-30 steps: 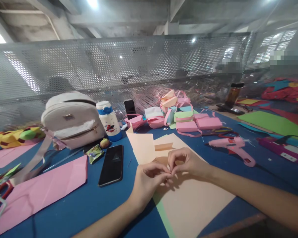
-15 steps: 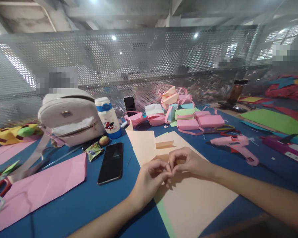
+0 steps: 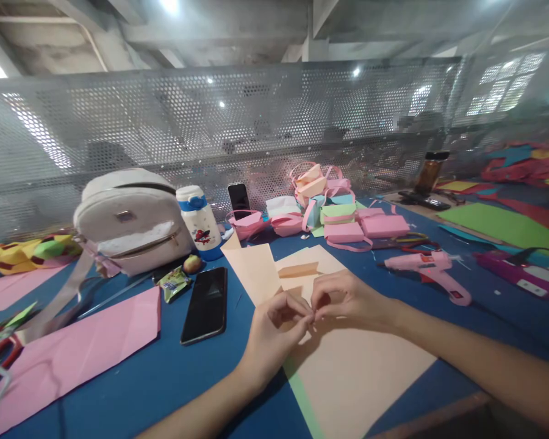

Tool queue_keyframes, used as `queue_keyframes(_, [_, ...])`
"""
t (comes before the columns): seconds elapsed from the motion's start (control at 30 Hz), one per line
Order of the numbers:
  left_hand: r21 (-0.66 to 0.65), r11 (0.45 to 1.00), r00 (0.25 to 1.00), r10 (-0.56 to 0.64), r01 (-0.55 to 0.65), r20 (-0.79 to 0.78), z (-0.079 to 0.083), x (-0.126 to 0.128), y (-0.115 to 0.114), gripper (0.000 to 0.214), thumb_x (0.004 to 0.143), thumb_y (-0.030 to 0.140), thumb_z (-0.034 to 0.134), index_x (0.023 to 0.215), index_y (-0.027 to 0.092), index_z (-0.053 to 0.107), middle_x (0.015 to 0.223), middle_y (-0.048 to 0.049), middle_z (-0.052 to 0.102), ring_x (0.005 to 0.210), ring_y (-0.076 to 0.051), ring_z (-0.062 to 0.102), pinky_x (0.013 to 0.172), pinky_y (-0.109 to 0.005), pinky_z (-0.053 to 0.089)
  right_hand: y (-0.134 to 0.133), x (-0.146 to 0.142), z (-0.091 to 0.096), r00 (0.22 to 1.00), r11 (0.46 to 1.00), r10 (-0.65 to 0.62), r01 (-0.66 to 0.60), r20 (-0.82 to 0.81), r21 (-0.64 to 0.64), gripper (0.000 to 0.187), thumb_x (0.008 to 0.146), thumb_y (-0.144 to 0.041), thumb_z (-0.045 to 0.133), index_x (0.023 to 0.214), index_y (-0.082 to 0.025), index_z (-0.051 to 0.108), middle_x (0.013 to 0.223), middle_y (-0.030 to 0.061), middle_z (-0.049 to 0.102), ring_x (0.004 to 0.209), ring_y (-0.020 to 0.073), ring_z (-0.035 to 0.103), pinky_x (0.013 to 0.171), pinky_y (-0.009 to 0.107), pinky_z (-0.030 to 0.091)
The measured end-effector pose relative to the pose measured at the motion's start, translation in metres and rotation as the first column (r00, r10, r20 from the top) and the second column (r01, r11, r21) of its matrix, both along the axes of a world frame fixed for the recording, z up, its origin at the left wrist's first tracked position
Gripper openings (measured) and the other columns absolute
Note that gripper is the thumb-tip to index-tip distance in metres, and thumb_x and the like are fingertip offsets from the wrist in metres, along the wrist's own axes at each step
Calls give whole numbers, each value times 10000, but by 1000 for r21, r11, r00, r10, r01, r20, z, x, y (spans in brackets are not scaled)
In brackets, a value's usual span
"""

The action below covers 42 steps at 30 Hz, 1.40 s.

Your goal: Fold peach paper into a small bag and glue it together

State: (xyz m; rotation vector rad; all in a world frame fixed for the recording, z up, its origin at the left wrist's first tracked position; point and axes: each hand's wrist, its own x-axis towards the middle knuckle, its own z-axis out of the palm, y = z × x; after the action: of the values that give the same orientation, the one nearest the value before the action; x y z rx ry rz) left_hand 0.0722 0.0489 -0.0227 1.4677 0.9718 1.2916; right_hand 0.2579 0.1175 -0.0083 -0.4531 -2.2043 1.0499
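Observation:
My left hand (image 3: 274, 338) and my right hand (image 3: 350, 300) meet fingertip to fingertip above a large peach paper sheet (image 3: 370, 378). Both are closed in a pinch. Whatever lies between the fingertips is too small or hidden to name. Behind my left hand, a peach paper flap (image 3: 255, 273) stands up at a tilt. Just beyond the fingers is a small folded peach strip (image 3: 298, 269). The edge of a green sheet (image 3: 302, 393) shows from under the peach one.
A pink glue gun (image 3: 427, 268) lies on the right by pliers (image 3: 405, 239). Small pink paper bags (image 3: 343, 233) are gathered at the back. To the left are a phone (image 3: 205, 305), a bottle (image 3: 200, 228), a white backpack (image 3: 128, 228) and pink paper (image 3: 91, 347).
The view has tilted up slightly. Both hands stay pinched together over the peach sheet, with only a slight shift of the fingers.

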Motion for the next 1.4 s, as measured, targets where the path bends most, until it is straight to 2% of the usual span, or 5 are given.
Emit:
queue_keyframes(0.43, [12, 997, 996, 78, -78, -31, 2, -1, 0, 73, 701, 149, 760, 662, 156, 699, 710, -40, 701, 676, -158, 674, 675, -243, 561, 0, 0, -3, 1000, 1000, -9, 9, -16, -3, 162, 860, -317, 721, 804, -165, 726, 773, 36, 710, 714, 153, 638, 695, 252, 472])
queue_keyframes(0.83, [-61, 998, 999, 4, -8, -54, 5, 2, 1, 57, 752, 193, 703, 734, 153, 667, 739, -32, 669, 716, -148, 645, 703, -231, 527, 1, 1, -3, 998, 996, -60, 62, 28, -67, 155, 836, -296, 741, 755, -163, 734, 742, 12, 681, 710, 144, 608, 694, 241, 446])
queue_keyframes(1.03, [-72, 997, 999, -14, 11, -35, 4, 0, 2, 48, 755, 199, 698, 770, 153, 700, 760, -37, 693, 730, -158, 667, 716, -235, 535, 10, 7, 1, 999, 967, 37, -27, 34, -252, 209, 774, -348, 780, 759, -145, 735, 753, 28, 701, 667, 144, 625, 614, 231, 477])
queue_keyframes(1.23, [5, 999, 996, 45, -45, -74, 1, -2, 5, 106, 782, 195, 679, 825, 171, 773, 827, -50, 736, 717, -153, 677, 686, -221, 534, 5, 5, 5, 998, 938, -48, 35, -30, -345, 100, 803, -243, 733, 808, -147, 760, 789, 42, 738, 752, 147, 649, 681, 227, 483])
queue_keyframes(1.4, [9, 988, 985, 153, -153, -86, -2, -6, 6, 111, 773, 229, 698, 729, 159, 771, 673, -28, 688, 532, -100, 592, 522, -183, 476, 0, 1, 5, 987, 893, -126, 69, -101, -444, 160, 835, -286, 696, 859, -140, 758, 869, 70, 745, 723, 144, 660, 640, 235, 521])
